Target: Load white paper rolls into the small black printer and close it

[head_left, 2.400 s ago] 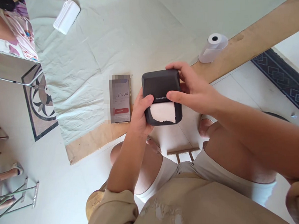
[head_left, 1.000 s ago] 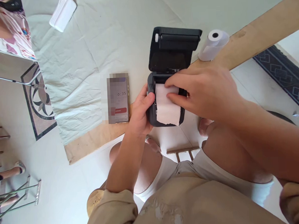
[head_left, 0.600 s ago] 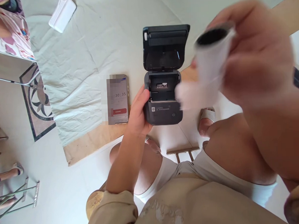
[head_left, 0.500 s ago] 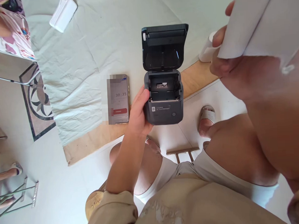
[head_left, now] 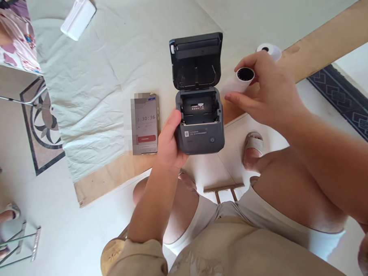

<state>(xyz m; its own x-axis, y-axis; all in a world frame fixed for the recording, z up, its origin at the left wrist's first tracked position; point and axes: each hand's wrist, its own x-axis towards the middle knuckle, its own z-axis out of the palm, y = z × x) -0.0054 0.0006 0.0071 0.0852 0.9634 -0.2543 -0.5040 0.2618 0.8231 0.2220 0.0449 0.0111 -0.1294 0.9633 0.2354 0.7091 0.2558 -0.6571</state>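
My left hand grips a small dark portable printer by its left side. Its lid stands raised, and the paper compartment shows a printed label and no roll inside. Just right of the printer, my right hand pinches a white paper roll between thumb and fingers, its dark hollow core facing up toward me. Behind that hand, a second white paper roll rests on the table, partly hidden by the fingers.
A phone with a running timer lies left of the printer. Farther off on the cloth is a white box-like object. The table's wooden edge runs in front of me. Part of another person shows at upper left.
My right hand has come down and left from close to the camera, where loose white paper hung from it; it now holds a compact roll beside the printer. The left hand and printer barely moved.
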